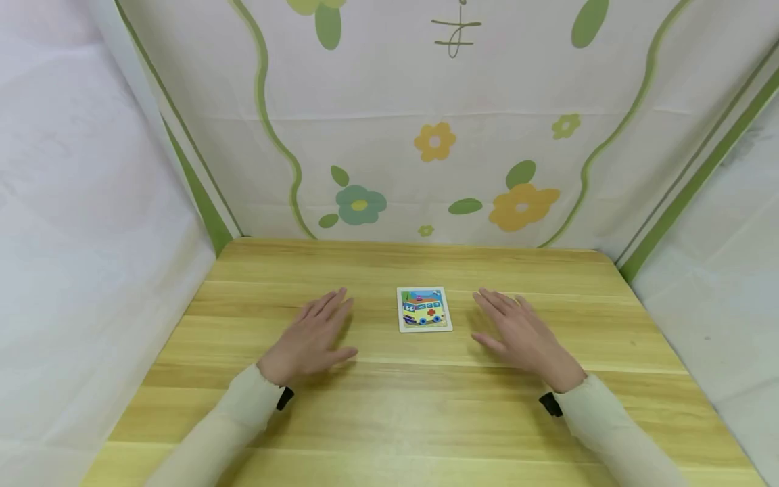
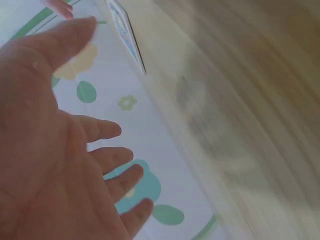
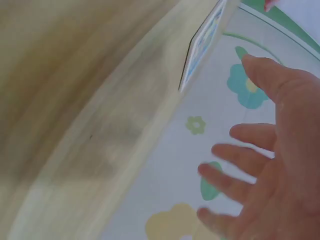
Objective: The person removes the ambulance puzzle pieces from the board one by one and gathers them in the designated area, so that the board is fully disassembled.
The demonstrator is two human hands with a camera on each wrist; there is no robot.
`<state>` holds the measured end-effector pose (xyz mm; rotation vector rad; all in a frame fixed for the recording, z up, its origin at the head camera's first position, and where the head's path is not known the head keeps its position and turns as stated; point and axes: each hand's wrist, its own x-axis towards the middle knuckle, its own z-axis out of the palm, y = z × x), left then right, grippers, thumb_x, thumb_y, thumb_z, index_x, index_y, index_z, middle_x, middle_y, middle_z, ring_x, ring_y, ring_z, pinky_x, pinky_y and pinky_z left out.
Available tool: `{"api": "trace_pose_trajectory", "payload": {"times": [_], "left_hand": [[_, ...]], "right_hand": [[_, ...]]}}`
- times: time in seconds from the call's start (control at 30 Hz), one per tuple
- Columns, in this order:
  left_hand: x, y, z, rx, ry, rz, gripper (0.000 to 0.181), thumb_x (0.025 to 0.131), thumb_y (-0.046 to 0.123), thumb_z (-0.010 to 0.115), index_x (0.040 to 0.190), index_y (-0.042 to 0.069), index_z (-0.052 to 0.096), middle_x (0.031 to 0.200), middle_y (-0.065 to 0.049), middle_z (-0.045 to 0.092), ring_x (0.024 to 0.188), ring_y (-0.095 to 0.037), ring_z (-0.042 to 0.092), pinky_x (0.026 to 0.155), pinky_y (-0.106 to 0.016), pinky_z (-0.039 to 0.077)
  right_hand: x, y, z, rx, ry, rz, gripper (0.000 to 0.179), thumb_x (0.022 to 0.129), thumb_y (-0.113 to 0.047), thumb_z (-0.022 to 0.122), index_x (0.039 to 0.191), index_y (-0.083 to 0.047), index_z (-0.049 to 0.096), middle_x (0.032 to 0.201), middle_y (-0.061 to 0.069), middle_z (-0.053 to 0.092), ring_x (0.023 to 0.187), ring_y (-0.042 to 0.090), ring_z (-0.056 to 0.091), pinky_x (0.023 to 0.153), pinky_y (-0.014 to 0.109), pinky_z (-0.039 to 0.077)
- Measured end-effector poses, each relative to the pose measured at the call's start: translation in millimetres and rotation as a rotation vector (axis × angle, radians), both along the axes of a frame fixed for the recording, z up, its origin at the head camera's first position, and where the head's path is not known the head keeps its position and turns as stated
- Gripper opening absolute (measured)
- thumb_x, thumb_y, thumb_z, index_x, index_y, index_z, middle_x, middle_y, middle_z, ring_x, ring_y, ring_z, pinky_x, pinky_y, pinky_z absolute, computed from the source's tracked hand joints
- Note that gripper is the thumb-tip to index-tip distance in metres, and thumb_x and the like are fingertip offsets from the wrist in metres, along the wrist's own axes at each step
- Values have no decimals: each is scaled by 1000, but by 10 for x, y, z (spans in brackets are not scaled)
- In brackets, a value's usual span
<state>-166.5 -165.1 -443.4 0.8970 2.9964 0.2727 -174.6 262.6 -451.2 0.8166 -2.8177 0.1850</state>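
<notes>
My left hand (image 1: 309, 341), wrist in a cream long sleeve (image 1: 234, 412), lies to the left of a square, white-bordered picture panel (image 1: 425, 309) printed with a yellow ambulance, a red cross and blue wheels. Grip state, left: spread, fingers extended and slightly parted, thumb angled out toward the panel. My right hand (image 1: 526, 338), in a matching cream sleeve (image 1: 621, 429), lies to the right of it. Grip state, right: also spread, fingers parted, thumb pointing inward. Both hands are near the panel, with a strip of wood between it and each of them. Whether either hand touches the wood, I cannot tell. The panel lies flat, picture side up, on a pale yellow wood-grain tabletop (image 1: 389, 419), about midway between its left and right edges and nearer its far edge than my forearms are. The wrist views show the panel edge-on, thin, with a dark lower side. A small black object (image 1: 285, 398) sits at my left wrist, and a similar black piece (image 1: 550, 404) at my right. Behind the far edge hangs white cloth (image 1: 389, 88) with orange, teal and green flowers, leaves and wavy green lines.
</notes>
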Motion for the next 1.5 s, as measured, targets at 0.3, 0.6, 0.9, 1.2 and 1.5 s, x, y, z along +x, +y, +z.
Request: {"api": "trace_pose_trajectory", "payload": {"times": [0.3,0.6,0.9,1.2,1.5], "left_hand": [[-323,217,73,32,-103,-79,76,100,36,72,158,-4,43,167,-21,40,154,-39,40,126,-53,35],[-635,489,-12,126,-222,-32,68,102,31,72,156,-1,46,163,-19,45,152,-36,43,125,-49,38],[-904,658,-118,232,-255,-27,61,102,26,71,152,-1,50,154,-16,52,145,-34,49,122,-47,42],[-980,874,-108,256,-246,-57,51,99,19,73,143,-4,58,140,-18,60,131,-34,56,115,-46,48],[-1032,991,-166,236,-267,-13,48,97,17,75,138,-4,62,132,-17,62,118,-29,58,108,-43,50]], "right_hand": [[-364,-202,10,-61,-73,152,56,96,-21,81,143,2,61,140,19,66,129,36,65,107,51,55],[-753,-484,0,-98,-206,190,43,97,-16,78,134,2,68,131,17,70,122,32,67,104,48,57],[-996,-806,-51,-77,-301,229,42,96,-19,81,132,-1,70,125,12,71,114,26,69,100,42,59],[-1125,-1048,-17,-111,-406,226,36,99,-16,76,131,0,70,123,14,71,109,26,69,94,40,60],[-1189,-1156,7,-59,-448,208,31,98,-13,76,127,-1,73,124,13,72,112,25,68,98,40,59]]}}
